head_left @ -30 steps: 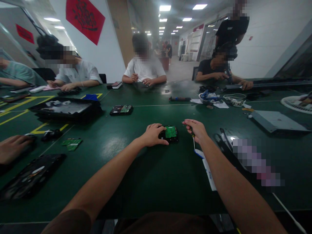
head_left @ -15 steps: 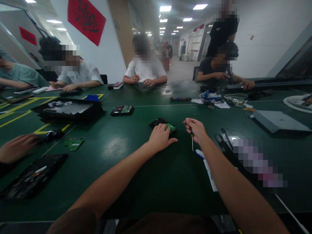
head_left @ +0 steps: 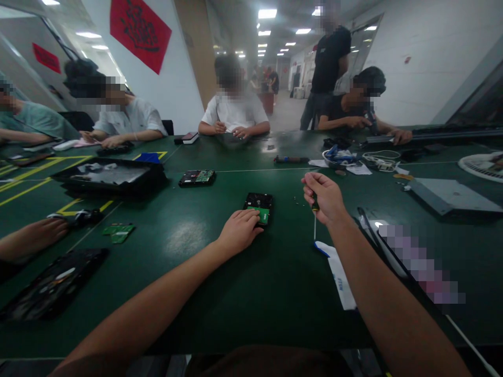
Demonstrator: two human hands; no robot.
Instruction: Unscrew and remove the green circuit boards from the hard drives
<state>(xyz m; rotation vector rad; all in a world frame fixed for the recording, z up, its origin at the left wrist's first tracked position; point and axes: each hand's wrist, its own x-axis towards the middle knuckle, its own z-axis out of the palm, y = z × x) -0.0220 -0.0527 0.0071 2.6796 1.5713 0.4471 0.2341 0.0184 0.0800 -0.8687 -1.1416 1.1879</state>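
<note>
In the head view, a hard drive (head_left: pixel 258 200) with a green circuit board lies on the dark green tabletop in front of me. My left hand (head_left: pixel 241 229) is closed over its near left part, fingers across the board and thumb at the near right edge. To the right, my right hand (head_left: pixel 324 196) grips a screwdriver (head_left: pixel 315 222) by its handle, the thin shaft pointing down. Its tip is near a white-and-blue strip (head_left: pixel 341 280), apart from the drive. Several tiny screws (head_left: pixel 297 201) lie between the drive and my right hand.
A second hard drive (head_left: pixel 197 178) and a black tray (head_left: pixel 113 178) sit farther left. Nearer are a loose green board (head_left: pixel 119 232), a black casing (head_left: pixel 55 285) and another person's hand (head_left: pixel 33 235). A grey metal box (head_left: pixel 451 196) stands right. People sit across the table.
The hard drive has turned and shifted slightly under my left hand, which moved left and nearer. My right hand has risen and moved right with the screwdriver, uncovering the screws.
</note>
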